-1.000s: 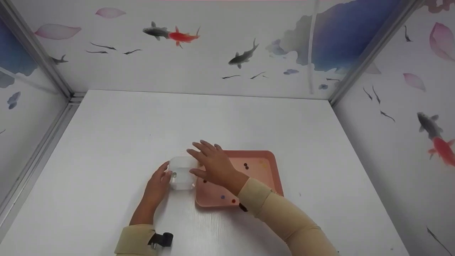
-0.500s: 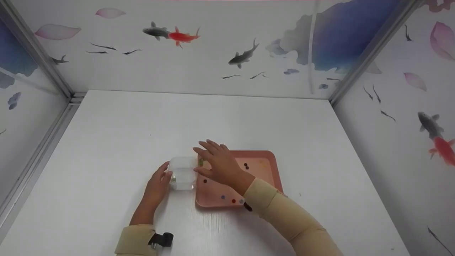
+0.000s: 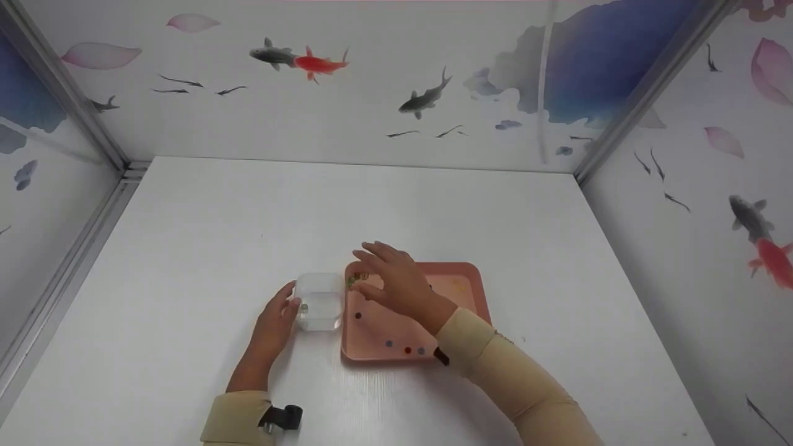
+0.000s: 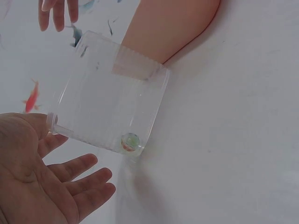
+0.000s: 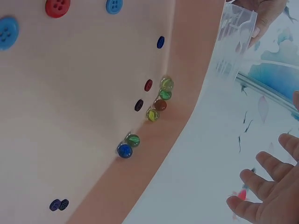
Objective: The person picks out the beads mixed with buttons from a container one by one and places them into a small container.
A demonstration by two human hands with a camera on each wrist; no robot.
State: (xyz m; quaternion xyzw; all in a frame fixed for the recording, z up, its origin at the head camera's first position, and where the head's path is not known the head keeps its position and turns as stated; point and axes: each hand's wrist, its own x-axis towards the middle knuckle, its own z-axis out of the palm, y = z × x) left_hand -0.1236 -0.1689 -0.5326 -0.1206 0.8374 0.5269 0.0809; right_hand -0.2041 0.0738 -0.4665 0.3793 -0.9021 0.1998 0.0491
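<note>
A clear plastic box [image 3: 319, 310] stands against the left side of a pink tray [image 3: 415, 354]. One glass marble [image 4: 130, 142] lies inside the box. My left hand [image 3: 272, 325] touches the box's left side with its fingers loosely extended. Over the tray's back left part hovers my right hand [image 3: 399, 282], fingers spread and holding nothing. In the right wrist view, several glass marbles [image 5: 133, 140] line the tray's edge and corner, green, blue, brownish and yellow. Several buttons are scattered on the tray floor, among them a red button [image 5: 58, 7] and a light blue button [image 5: 114, 5].
Both tray and box sit on a white table [image 3: 248, 217]. White panels printed with fish and petals enclose it at the back and sides, like the back panel [image 3: 347, 118]. A black wrist mount [image 3: 286, 417] sticks out from the left sleeve.
My right hand has moved right, from beside the box to farther over the tray, uncovering marbles in the tray's back left corner. The marble in the box has shifted slightly. My left hand stays put.
</note>
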